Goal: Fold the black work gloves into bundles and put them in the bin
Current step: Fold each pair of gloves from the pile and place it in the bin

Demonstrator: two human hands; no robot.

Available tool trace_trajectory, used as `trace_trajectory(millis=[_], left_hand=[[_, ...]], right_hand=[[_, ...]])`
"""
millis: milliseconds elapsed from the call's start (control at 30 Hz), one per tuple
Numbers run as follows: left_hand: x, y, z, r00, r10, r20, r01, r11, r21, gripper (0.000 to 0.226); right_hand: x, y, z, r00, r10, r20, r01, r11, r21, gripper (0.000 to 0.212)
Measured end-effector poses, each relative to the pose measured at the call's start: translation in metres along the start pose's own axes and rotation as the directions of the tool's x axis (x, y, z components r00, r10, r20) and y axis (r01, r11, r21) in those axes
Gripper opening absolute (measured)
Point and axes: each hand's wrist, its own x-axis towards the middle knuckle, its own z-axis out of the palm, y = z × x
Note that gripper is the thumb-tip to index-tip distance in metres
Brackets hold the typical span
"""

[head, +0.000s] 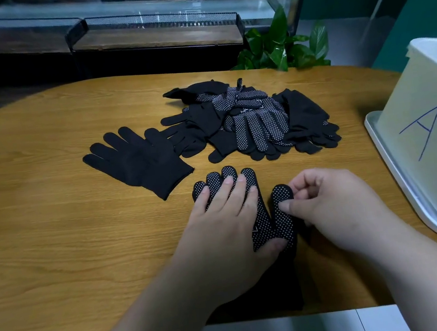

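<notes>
A black dotted glove [264, 223] lies palm up on the wooden table [50, 217] near the front edge. My left hand [225, 220] presses flat on it with straight fingers over its fingers. My right hand [326, 203] pinches the glove's thumb between thumb and forefinger. A single plain black glove [138, 162] lies flat to the left. Behind it sits a loose pile of black gloves [253, 121], some dotted side up. The white bin [429, 118], marked with a blue "A", stands at the right edge.
The bin rests on a white tray [399, 184] at the table's right side. A green plant [281, 44] stands behind the table's far edge, before a dark cabinet with a glass case [152, 20].
</notes>
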Motion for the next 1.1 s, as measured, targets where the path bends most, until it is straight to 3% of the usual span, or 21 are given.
trace_trajectory(millis=[167, 367, 667, 900, 1100], left_hand=[[-0.001, -0.001, 0.000, 1.000, 0.000, 0.006, 0.000, 1.000, 0.000, 0.097], [-0.001, -0.001, 0.000, 1.000, 0.007, 0.018, -0.007, 1.000, 0.009, 0.094], [-0.002, -0.003, -0.002, 1.000, 0.008, 0.016, -0.007, 1.000, -0.031, 0.096], [-0.007, -0.009, -0.005, 0.998, 0.002, 0.061, 0.000, 1.000, -0.021, 0.094], [-0.007, -0.008, -0.001, 1.000, -0.013, 0.020, 0.013, 0.999, -0.034, 0.086]], right_hand=[[0.001, 0.004, -0.003, 1.000, 0.027, -0.008, -0.026, 0.992, 0.122, 0.015], [-0.004, 0.006, -0.010, 0.997, -0.026, 0.073, 0.018, 0.993, 0.115, 0.015], [0.001, 0.009, -0.002, 0.999, -0.033, 0.022, 0.027, 0.970, 0.240, 0.009], [-0.003, 0.008, 0.002, 0.993, -0.107, -0.051, 0.110, 0.993, 0.046, 0.013], [-0.018, 0.005, 0.005, 0.965, -0.256, -0.060, 0.247, 0.961, -0.121, 0.008]])
